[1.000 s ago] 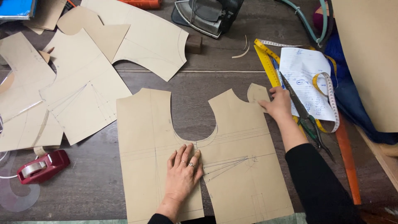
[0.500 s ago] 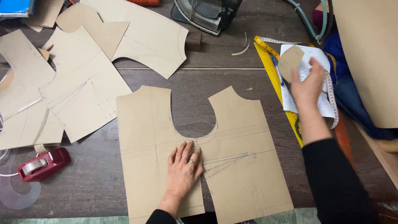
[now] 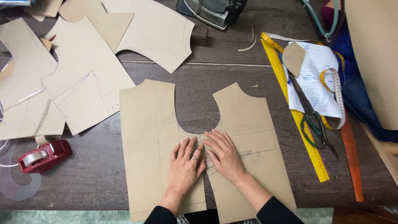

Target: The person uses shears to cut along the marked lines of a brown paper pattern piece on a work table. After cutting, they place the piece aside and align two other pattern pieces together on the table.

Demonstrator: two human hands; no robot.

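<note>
A dark wooden table (image 3: 232,70), its planks running left to right and its grain worn, is seen from above. Near its front edge a brown paper pattern piece (image 3: 257,124) with a scooped neckline is laid flat. The left hand (image 3: 186,164) is pressed palm down on this piece just below the neckline, fingers spread and holding nothing; a ring is worn on one finger. The right hand (image 3: 224,153) is laid flat just beside it, touching it at the fingertips, fingers extended and likewise empty. Both wrists are covered by dark sleeves.

Left of the pattern piece and beyond it, several more paper pieces (image 3: 87,87) are overlapped across the table. Near the pattern piece's lower left, a red tape dispenser (image 3: 43,155) is set, with a clear curved ruler (image 3: 18,186) just below it. Beyond the pattern piece, at the far edge, an iron (image 3: 211,10) is partly seen.

Right of the pattern piece, a yellow ruler (image 3: 306,137) is laid slanting towards the front, with an orange strip (image 3: 352,161) further right. Scissors (image 3: 311,118) are rested across the ruler and a written sheet (image 3: 319,79), on which a small paper scrap (image 3: 294,58) lies. A measuring tape (image 3: 336,89) is looped over the sheet. Blue cloth (image 3: 360,95) is bunched at the far right, and a green floor (image 3: 62,215) shows below the table's front edge.
</note>
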